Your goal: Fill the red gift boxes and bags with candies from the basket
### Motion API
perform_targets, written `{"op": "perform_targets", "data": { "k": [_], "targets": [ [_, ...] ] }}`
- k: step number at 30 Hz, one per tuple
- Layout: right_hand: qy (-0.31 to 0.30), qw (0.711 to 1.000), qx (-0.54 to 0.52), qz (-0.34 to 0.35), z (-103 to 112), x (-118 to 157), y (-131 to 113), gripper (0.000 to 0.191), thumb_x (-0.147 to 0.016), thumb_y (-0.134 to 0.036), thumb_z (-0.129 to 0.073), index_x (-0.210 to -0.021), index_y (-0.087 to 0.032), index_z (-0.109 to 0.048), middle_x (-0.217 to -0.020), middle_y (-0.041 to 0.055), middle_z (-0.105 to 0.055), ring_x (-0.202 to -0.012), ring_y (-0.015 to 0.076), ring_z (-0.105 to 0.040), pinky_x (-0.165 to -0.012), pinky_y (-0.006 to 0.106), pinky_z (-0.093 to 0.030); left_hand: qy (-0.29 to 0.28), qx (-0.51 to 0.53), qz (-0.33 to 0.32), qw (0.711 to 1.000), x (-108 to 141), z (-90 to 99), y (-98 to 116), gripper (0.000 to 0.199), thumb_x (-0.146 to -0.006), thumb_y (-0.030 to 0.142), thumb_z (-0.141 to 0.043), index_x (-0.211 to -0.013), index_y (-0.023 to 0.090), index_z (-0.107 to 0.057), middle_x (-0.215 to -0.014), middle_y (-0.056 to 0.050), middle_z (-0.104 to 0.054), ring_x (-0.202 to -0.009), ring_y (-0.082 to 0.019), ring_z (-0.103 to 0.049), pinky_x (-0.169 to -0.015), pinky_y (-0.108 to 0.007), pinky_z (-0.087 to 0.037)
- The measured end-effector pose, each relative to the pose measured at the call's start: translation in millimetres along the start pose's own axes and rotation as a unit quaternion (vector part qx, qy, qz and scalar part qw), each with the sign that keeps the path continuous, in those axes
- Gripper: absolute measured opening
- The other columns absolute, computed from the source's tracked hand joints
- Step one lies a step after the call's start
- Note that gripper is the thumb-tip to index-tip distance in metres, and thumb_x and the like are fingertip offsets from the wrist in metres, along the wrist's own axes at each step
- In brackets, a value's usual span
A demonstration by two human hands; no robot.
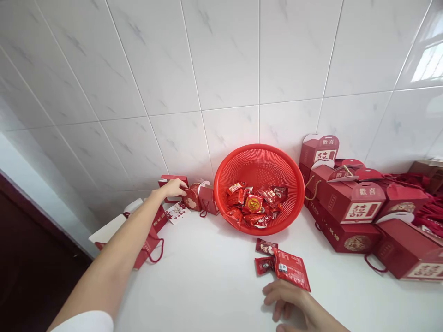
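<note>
My left hand (pixel 174 188) reaches to the back left, its fingers closed on the edge of a small red box (pixel 191 199) beside other boxes. Near the front, my right hand (pixel 289 297) hovers with its fingers apart and curved, holding nothing. Just beyond it lies a flat red packet (pixel 292 269). Two small wrapped sweets (pixel 266 246) lie at the packet's left edge. A red plastic basket (pixel 224 166), leaning toward me, holds several red-wrapped sweets (pixel 254 204).
Red gift boxes (pixel 360 203) are stacked on the right of the white table (pixel 194 276). More red boxes and bags (pixel 150 246) with cord handles stand at the left, beside a white card (pixel 178 212). A tiled wall (pixel 228 55) rises behind.
</note>
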State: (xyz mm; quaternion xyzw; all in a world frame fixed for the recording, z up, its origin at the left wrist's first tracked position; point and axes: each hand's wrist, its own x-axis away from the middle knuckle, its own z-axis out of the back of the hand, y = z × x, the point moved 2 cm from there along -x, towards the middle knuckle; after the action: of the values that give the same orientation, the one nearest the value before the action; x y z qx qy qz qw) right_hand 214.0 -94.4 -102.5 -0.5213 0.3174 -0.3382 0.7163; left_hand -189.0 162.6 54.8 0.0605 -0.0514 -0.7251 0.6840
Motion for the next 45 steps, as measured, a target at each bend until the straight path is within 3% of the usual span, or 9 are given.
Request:
{"op": "perform_targets", "data": {
  "k": [7, 12, 18, 22, 27, 30, 33, 39, 45],
  "targets": [
    [0.006, 1.0, 0.007, -0.022, -1, -1, -1, 0.033, -0.078, -0.026, -0.064, -0.11, -0.022, -0.064, -0.123, 0.0118, -0.061, -0.094, 0.0208, -0.064, -0.088, 0.039, -0.053, 0.11, -0.043, 0.03, 0.993, 15, 10.6, 23, 0.045, -0.072, 0.014, -0.053, -0.113, 0.015, -0.074, -0.113, -0.011, -0.071, -0.106, -0.028, -0.067, -0.092, -0.031, -0.051],
    [0.006, 0.999, 0.013, -0.029, -2, -1, -3, 0.031, -0.078, -0.024, -0.063, -0.109, -0.021, -0.065, -0.121, 0.0118, -0.061, -0.095, 0.0209, -0.063, -0.088, 0.039, -0.053, 0.216, -0.132, 0.054, 0.966, 45, 42.6, 68, 0.048, -0.083, 0.018, -0.047, -0.126, 0.017, -0.068, -0.124, -0.016, -0.061, -0.106, -0.032, -0.066, -0.089, -0.039, -0.053],
    [-0.001, 0.999, 0.036, -0.022, -3, -2, -2, 0.031, -0.078, -0.023, -0.061, -0.109, -0.018, -0.063, -0.12, 0.012, -0.061, -0.095, 0.0205, -0.062, -0.088, 0.039, -0.052, 0.143, -0.141, -0.024, 0.979, 107, 76.0, 125, 0.047, -0.083, 0.023, -0.053, -0.128, 0.029, -0.065, -0.116, -0.004, -0.072, -0.102, -0.027, -0.067, -0.085, -0.033, -0.051],
    [0.026, 0.998, 0.064, -0.007, -3, -3, -2, 0.027, -0.084, -0.026, -0.057, -0.108, -0.018, -0.063, -0.108, 0.0108, -0.065, -0.085, 0.0189, -0.063, -0.078, 0.035, -0.053, 0.015, -0.042, -0.161, 0.986, 157, 54.3, 158, 0.042, -0.084, 0.028, -0.055, -0.124, 0.03, -0.067, -0.118, 0.001, -0.073, -0.098, -0.02, -0.069, -0.081, -0.025, -0.05],
    [0.133, 0.967, 0.194, 0.1, 5, -4, -11, 0.016, -0.093, -0.027, -0.049, -0.091, -0.02, -0.063, -0.085, 0.0063, -0.067, -0.071, 0.0171, -0.06, -0.068, 0.032, -0.051, -0.056, -0.005, -0.269, 0.961, 204, 4.8, 198, 0.041, -0.085, 0.026, -0.056, -0.124, 0.029, -0.068, -0.103, -0.001, -0.076, -0.089, -0.022, -0.071, -0.077, -0.027, -0.049],
    [0.221, 0.921, 0.28, 0.158, 14, -3, -15, 0.015, -0.093, -0.026, -0.052, -0.101, -0.021, -0.063, -0.096, 0.0092, -0.068, -0.086, 0.0214, -0.063, -0.077, 0.036, -0.052, -0.071, 0.04, -0.306, 0.949, 214, -10.3, 209, 0.038, -0.086, 0.028, -0.055, -0.122, 0.03, -0.069, -0.091, -0.002, -0.077, -0.079, -0.023, -0.071, -0.073, -0.028, -0.049],
    [0.287, 0.88, 0.355, 0.132, 24, -4, -11, 0.037, -0.087, -0.032, -0.061, -0.123, -0.022, -0.056, -0.124, 0.0144, -0.062, -0.112, 0.0294, -0.058, -0.093, 0.046, -0.049, -0.044, 0.07, -0.304, 0.949, 213, -11.4, 210, 0.039, -0.086, 0.032, -0.056, -0.123, 0.031, -0.07, -0.101, -0.003, -0.077, -0.089, -0.026, -0.071, -0.077, -0.03, -0.05],
    [0.231, 0.891, 0.39, -0.004, 26, -18, 7, 0.082, -0.072, -0.037, -0.072, -0.145, -0.017, -0.039, -0.147, 0.0197, -0.045, -0.137, 0.0364, -0.041, -0.109, 0.053, -0.038, -0.031, 0.05, -0.286, 0.956, 216, -5.4, 208, 0.042, -0.086, 0.032, -0.056, -0.127, 0.032, -0.067, -0.113, -0.001, -0.075, -0.08, -0.023, -0.071, -0.072, -0.03, -0.048],
    [0.175, 0.9, 0.399, 0.018, 15, -25, 2, 0.074, -0.077, -0.034, -0.065, -0.145, -0.02, -0.04, -0.144, 0.0145, -0.049, -0.127, 0.0316, -0.051, -0.108, 0.049, -0.04, -0.008, 0.027, -0.273, 0.962, 225, -0.4, 205, 0.04, -0.089, 0.03, -0.05, -0.127, 0.027, -0.061, -0.092, -0.001, -0.075, -0.081, -0.023, -0.069, -0.066, -0.03, -0.044]
  ]
}}
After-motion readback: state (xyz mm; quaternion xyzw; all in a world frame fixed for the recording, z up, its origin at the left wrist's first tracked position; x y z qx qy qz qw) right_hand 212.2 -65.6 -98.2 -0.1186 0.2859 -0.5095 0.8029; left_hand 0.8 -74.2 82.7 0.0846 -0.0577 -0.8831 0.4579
